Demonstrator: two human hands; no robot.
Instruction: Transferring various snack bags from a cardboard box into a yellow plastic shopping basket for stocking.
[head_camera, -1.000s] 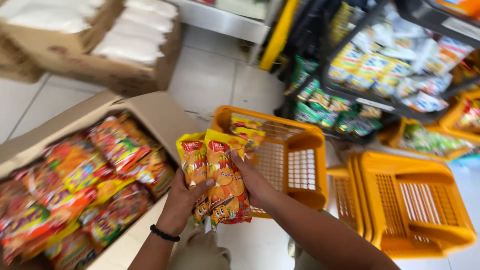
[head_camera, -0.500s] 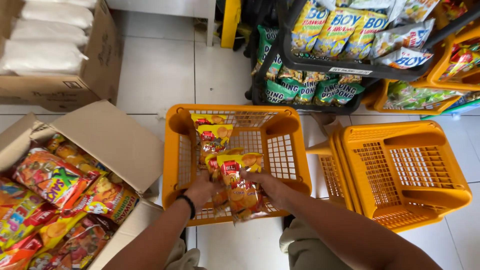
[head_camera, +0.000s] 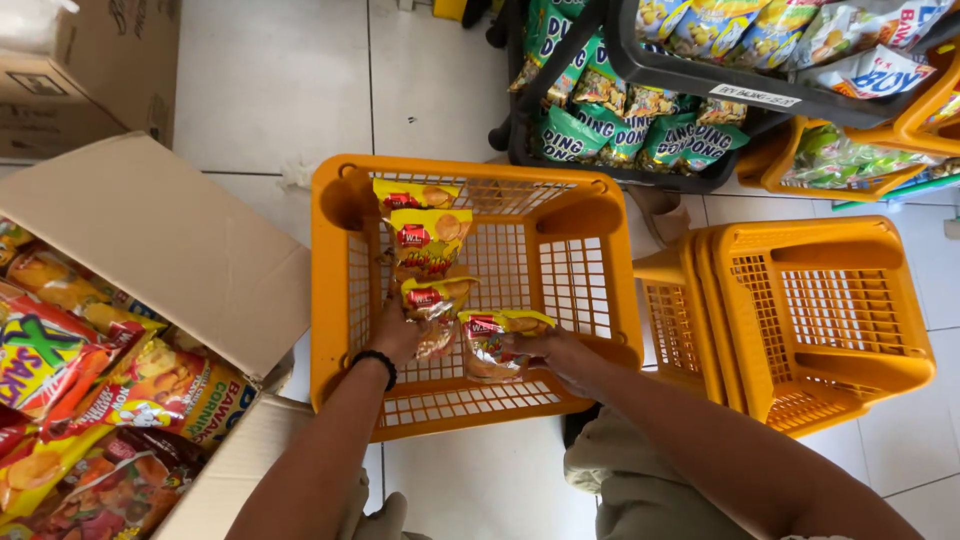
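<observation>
While inside basket (head_camera: 335, 300), both hands palm-down.

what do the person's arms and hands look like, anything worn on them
Both forearms are bare, with no sleeves in view. The left hand has a thin black band around the wrist. The right hand shows no glove, and no ring, watch or band can be seen on it. Neither hand wears a glove.
</observation>
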